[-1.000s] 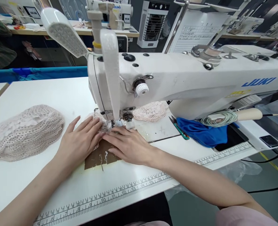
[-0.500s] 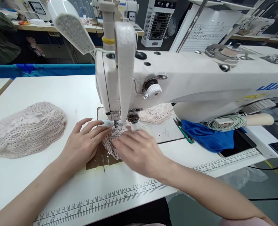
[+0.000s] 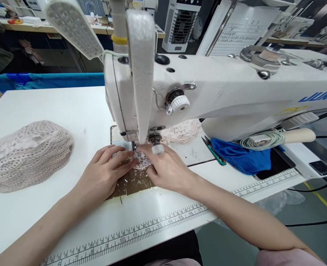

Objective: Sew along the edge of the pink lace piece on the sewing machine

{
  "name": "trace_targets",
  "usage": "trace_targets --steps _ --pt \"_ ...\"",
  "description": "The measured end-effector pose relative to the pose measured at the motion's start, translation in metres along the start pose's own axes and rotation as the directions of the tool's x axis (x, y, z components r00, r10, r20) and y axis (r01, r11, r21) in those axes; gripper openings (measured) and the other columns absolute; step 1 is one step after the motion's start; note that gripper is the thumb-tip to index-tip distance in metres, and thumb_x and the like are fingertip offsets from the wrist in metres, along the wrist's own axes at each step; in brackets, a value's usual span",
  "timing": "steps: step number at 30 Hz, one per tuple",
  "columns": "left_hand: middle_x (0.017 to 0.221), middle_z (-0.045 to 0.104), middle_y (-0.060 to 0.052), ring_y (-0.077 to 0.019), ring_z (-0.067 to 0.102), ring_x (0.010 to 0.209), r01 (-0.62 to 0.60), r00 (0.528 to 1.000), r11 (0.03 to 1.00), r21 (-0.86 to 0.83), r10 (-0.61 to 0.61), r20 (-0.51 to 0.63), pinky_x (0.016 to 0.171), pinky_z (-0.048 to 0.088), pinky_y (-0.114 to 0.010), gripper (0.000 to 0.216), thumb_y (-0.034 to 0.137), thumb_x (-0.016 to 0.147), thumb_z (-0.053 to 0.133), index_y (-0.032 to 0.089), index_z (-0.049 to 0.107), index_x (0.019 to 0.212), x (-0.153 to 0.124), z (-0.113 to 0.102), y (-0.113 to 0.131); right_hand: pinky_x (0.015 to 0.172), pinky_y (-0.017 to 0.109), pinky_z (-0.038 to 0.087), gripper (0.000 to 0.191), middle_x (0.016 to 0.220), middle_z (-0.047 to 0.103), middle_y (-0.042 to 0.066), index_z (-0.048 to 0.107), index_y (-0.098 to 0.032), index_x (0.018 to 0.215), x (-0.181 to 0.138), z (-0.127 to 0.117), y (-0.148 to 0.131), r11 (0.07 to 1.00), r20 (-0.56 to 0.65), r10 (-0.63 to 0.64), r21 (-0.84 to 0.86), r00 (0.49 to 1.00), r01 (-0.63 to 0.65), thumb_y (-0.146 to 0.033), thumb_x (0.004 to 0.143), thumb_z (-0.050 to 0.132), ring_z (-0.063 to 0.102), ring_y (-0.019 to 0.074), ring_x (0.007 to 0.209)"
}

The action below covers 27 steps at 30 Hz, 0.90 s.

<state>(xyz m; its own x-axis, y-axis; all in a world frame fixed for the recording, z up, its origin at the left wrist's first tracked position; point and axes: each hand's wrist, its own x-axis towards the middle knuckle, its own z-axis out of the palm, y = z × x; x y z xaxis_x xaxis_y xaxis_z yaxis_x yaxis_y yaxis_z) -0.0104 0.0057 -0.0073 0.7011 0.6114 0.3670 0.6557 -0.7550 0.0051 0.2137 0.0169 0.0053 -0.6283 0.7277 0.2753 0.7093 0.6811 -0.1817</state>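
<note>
A printed ruler point(image 3: 141, 229) runs along the near edge of the white sewing table point(image 3: 69, 111), and just beyond it a person's two bare hands meet over a small piece of pale lace point(image 3: 142, 162) at the needle of an industrial sewing machine point(image 3: 221, 92). The left hand point(image 3: 104, 177) lies flat, fingers stretched and pressing the lace down onto a brown taped patch point(image 3: 132, 183) on the table; the right hand point(image 3: 167, 168) has its fingers curled, pinching the lace's edge just beside the presser foot point(image 3: 134, 146). The piece sits at the foot with most of it bunched on the near side — a seam that looks barely begun, judging by how little has passed behind. To the left, well apart, a heaped stack of matching lace pieces point(image 3: 24, 155) lies on the table, while only a small lot of lace point(image 3: 182, 131) rests behind the needle — the batch seems far from finished. Further right lie snips point(image 3: 213, 153), a blue cloth point(image 3: 243, 157) and a wooden-handled tool point(image 3: 299, 135); other machines stand in the background.
</note>
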Motion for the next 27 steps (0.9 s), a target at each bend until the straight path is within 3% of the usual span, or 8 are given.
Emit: trace_targets --steps 3,8,12,19,27 --pt "0.133 0.06 0.001 -0.0265 0.045 0.129 -0.008 1.0 1.0 0.015 0.008 0.028 0.106 0.035 -0.048 0.043 0.01 0.09 0.043 0.028 0.06 0.126 -0.002 -0.001 -0.001 0.088 0.04 0.048 0.03 0.101 0.069 0.012 0.065 -0.01 0.107 0.005 0.002 0.004 0.998 -0.016 0.036 0.058 0.999 -0.035 -0.017 0.084 0.048 0.057 0.0246 0.102" --pt "0.137 0.056 -0.004 -0.0269 0.042 0.134 -0.042 0.998 0.997 0.069 0.039 0.042 0.109 0.032 -0.05 0.043 0.012 0.089 0.047 0.027 0.059 0.127 -0.001 -0.003 0.002 0.1 0.044 0.038 0.035 0.112 0.069 0.01 0.066 -0.014 0.113 0.012 0.012 0.011 0.998 -0.021 0.049 0.026 0.999 -0.049 -0.032 0.098 0.04 0.052 0.0257 0.116" --pt "0.134 0.059 -0.009 -0.0298 0.044 0.133 -0.045 0.997 0.992 0.122 0.036 0.075 0.108 0.033 -0.051 0.043 0.012 0.087 0.049 0.024 0.06 0.127 0.001 -0.006 0.007 0.105 0.046 0.033 0.036 0.119 0.066 0.01 0.065 -0.013 0.117 0.012 0.013 0.013 0.999 0.04 0.024 0.02 0.999 -0.025 -0.028 0.097 0.039 0.05 0.0267 0.121" --pt "0.128 0.062 -0.012 -0.0317 0.047 0.131 -0.067 0.996 0.987 0.149 0.057 0.067 0.106 0.036 -0.053 0.04 0.012 0.088 0.048 0.022 0.063 0.123 0.003 -0.009 0.012 0.111 0.045 0.028 0.033 0.124 0.063 0.012 0.068 -0.013 0.108 0.012 0.01 0.013 1.0 0.032 0.003 0.012 0.999 -0.003 -0.025 0.094 0.041 0.046 0.0257 0.125" --pt "0.125 0.064 -0.012 -0.0325 0.048 0.13 -0.062 0.997 0.986 0.156 0.055 0.052 0.104 0.039 -0.053 0.04 0.01 0.086 0.048 0.022 0.066 0.12 0.003 -0.009 0.013 0.109 0.047 0.03 0.033 0.124 0.063 0.012 0.067 -0.013 0.111 0.012 0.014 0.013 1.0 0.025 -0.004 -0.001 1.0 0.004 -0.026 0.094 0.042 0.047 0.026 0.125"
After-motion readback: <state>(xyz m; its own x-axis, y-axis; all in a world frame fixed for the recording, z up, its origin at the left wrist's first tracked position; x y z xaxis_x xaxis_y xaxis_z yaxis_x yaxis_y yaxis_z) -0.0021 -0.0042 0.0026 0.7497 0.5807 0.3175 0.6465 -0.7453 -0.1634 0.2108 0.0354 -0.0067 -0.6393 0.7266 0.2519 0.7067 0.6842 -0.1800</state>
